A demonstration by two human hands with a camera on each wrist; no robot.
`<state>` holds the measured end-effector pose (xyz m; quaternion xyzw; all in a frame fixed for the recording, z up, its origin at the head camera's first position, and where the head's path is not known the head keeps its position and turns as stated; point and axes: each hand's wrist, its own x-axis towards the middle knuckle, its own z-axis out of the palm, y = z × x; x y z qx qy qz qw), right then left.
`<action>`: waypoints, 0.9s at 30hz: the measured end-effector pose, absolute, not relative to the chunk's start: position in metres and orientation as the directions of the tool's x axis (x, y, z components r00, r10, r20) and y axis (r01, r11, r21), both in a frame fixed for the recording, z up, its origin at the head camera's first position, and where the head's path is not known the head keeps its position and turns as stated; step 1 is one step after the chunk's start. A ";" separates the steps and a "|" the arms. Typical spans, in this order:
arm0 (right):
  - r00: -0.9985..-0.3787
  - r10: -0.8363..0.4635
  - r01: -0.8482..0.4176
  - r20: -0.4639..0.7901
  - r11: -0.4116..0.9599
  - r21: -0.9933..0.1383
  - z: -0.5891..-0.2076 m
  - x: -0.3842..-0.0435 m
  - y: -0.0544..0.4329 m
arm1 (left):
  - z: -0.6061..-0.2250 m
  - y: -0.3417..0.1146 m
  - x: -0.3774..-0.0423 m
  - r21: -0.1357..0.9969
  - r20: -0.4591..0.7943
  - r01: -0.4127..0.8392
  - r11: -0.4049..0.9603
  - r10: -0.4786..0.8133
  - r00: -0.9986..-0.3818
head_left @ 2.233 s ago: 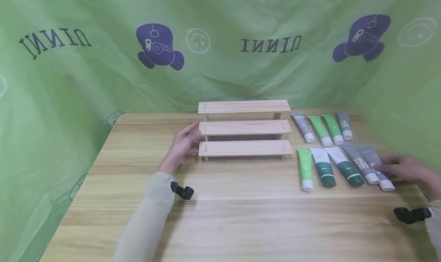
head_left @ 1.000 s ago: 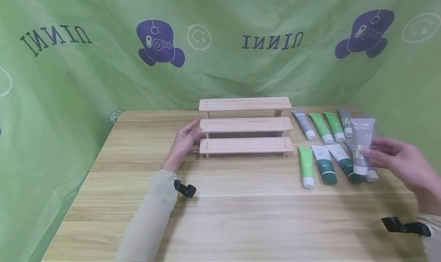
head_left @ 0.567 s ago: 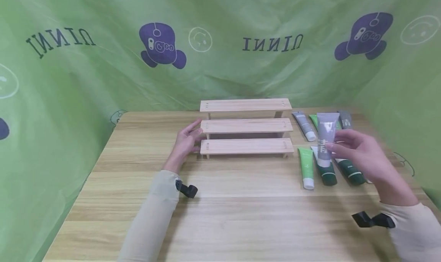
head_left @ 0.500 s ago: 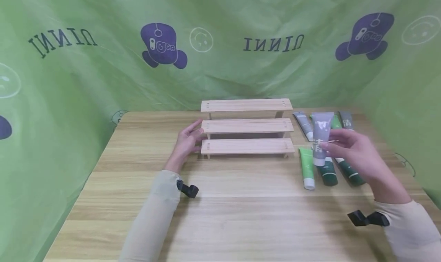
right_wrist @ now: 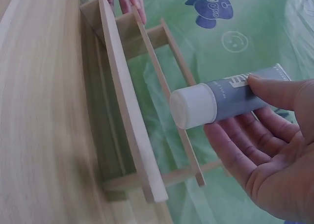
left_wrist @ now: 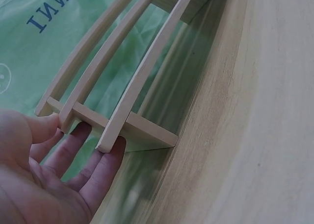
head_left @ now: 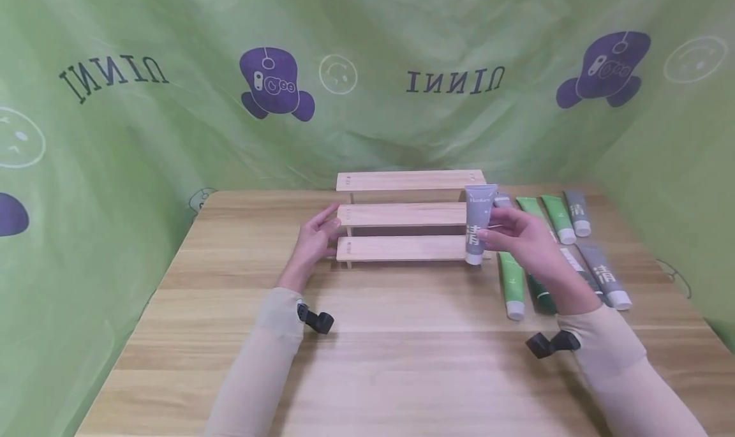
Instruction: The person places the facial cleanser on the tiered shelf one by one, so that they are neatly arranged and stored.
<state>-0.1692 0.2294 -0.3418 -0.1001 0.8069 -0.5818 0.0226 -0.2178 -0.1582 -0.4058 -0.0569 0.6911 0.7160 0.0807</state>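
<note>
My right hand (head_left: pixel 525 236) pinches a grey-blue squeeze tube (head_left: pixel 480 217) with a white cap, thumb on one side and fingers on the other. The tube hangs upright, cap down, in front of the right end of a three-tier wooden display rack (head_left: pixel 402 249). In the right wrist view, the white cap (right_wrist: pixel 189 106) is apart from the rack's planks. At the rack's left end, my left hand (head_left: pixel 312 242) holds the plank ends. The left wrist view shows the thumb (left_wrist: pixel 44 127) by the middle plank and fingertips beneath the middle and front planks.
Right of the rack, two rows of tubes lie on the wooden table (head_left: pixel 367 373): a bright green tube (head_left: pixel 512 284), a grey tube (head_left: pixel 605 277) and several others. My right forearm partly covers them. A green printed curtain (head_left: pixel 373 131) hangs behind and at both sides.
My right hand has lifted the grey-blue tube from the front row's right end, turned it upright and carried it left to the rack. The left hand stays at the rack's left end.
</note>
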 end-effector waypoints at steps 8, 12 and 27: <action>-0.972 -0.203 -0.163 0.117 0.228 -0.960 -0.344 -0.190 0.198 | -0.407 -0.158 -0.216 0.981 -0.194 -0.194 0.008 0.015 -0.981; -0.972 -0.211 -0.147 0.104 0.197 -0.969 -0.344 -0.203 0.182 | -0.407 -0.157 -0.217 0.979 -0.201 -0.201 -0.018 0.009 -0.980; -0.960 -0.264 -0.131 0.093 0.130 -0.983 -0.332 -0.245 0.128 | -0.408 -0.158 -0.219 0.979 -0.203 -0.203 -0.010 -0.001 -0.979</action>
